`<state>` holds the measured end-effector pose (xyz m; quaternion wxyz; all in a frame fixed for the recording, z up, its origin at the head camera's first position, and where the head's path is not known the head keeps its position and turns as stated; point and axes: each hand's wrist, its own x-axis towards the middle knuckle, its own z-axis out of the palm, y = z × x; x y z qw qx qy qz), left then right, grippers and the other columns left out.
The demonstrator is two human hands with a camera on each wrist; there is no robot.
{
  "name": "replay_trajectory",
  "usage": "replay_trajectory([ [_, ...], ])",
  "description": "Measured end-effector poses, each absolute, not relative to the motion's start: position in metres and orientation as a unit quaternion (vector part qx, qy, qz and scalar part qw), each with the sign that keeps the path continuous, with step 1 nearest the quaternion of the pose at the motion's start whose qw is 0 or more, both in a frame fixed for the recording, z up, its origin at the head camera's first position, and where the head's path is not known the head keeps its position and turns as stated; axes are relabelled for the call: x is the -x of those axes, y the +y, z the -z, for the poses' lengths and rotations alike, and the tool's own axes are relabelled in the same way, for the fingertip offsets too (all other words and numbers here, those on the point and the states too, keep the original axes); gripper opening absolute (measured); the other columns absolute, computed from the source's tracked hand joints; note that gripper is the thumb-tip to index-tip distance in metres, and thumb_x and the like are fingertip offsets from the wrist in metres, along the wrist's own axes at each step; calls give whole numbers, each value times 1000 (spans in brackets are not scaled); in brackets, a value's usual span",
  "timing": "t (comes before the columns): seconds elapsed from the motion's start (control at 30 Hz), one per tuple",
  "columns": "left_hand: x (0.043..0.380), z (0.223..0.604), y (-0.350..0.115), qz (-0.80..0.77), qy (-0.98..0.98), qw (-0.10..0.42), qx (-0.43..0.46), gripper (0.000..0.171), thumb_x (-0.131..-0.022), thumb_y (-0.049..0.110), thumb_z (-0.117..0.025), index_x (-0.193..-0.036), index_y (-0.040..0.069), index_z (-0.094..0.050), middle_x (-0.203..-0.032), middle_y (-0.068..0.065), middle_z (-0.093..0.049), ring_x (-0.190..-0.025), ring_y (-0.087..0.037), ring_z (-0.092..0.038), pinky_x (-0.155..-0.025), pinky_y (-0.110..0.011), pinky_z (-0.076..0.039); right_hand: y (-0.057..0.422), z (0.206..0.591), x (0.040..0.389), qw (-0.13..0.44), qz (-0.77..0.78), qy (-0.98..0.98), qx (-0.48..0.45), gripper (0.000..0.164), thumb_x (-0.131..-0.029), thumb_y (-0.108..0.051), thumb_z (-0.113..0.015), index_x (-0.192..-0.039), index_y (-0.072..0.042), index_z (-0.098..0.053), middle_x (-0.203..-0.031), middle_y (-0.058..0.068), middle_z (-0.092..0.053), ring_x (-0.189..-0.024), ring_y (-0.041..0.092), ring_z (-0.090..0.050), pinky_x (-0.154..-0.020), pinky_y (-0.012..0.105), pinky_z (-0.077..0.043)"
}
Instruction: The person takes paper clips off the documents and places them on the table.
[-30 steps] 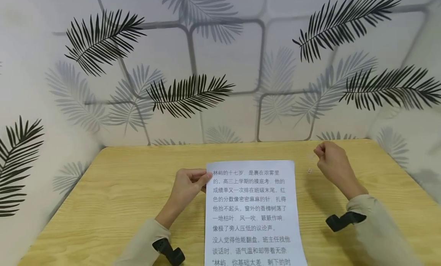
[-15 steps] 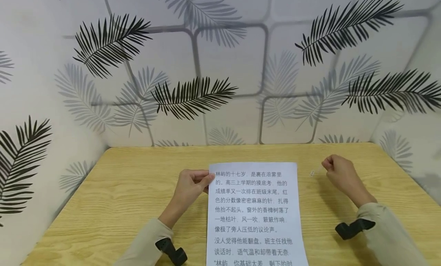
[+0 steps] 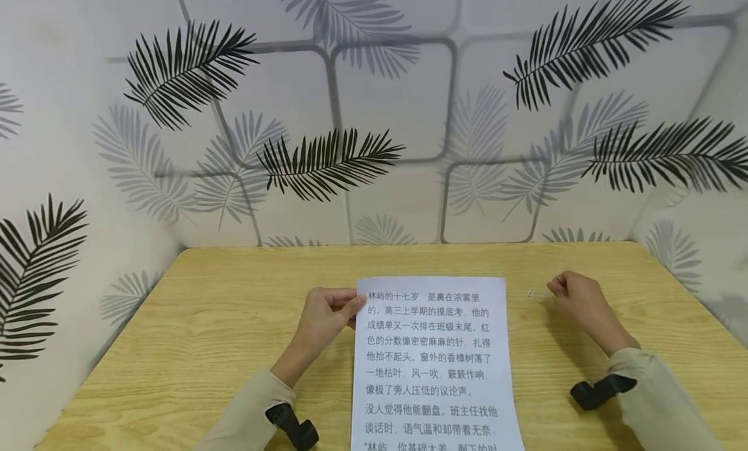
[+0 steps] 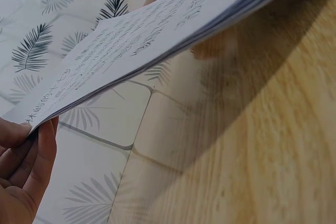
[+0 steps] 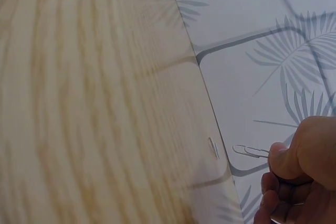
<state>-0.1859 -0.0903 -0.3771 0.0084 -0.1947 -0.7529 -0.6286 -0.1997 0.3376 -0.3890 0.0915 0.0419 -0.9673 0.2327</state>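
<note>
A stack of printed paper (image 3: 432,366) lies at the middle front in the head view. My left hand (image 3: 324,328) pinches its upper left corner between thumb and fingers. In the left wrist view the paper sheets (image 4: 131,51) show layered edges, raised at a slant over the wood. Right of the stack, my right hand (image 3: 584,308) pinches a silver paper clip (image 5: 249,151) between thumb and finger, its looped end sticking out free. A second paper clip (image 3: 530,294) lies on the table just left of that hand. The right hand's other fingers (image 5: 270,200) are curled.
The wood-grain table (image 3: 234,347) runs back to a leaf-patterned wall (image 3: 397,198). Black wrist mounts (image 3: 292,428) sit at both sleeves; the right mount (image 3: 602,391) hangs close over the table.
My right hand has come down toward the table and a little right, the held paper clip with it. The left hand keeps its pinch on the paper; the head view has shifted slightly.
</note>
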Motion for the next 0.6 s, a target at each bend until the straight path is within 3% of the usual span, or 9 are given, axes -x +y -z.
replay_trajectory([
  [0.6, 188, 384, -87, 622, -767, -3, 156, 17, -91, -1, -64, -102, -11, -70, -83, -22, -71, -57, -20, -68, -57, -30, -59, 341, 397, 193, 136, -244, -959, -44, 12, -95, -6, -57, -93, 6, -54, -76, 12, -55, -67, 22, -49, -55, 30, -40],
])
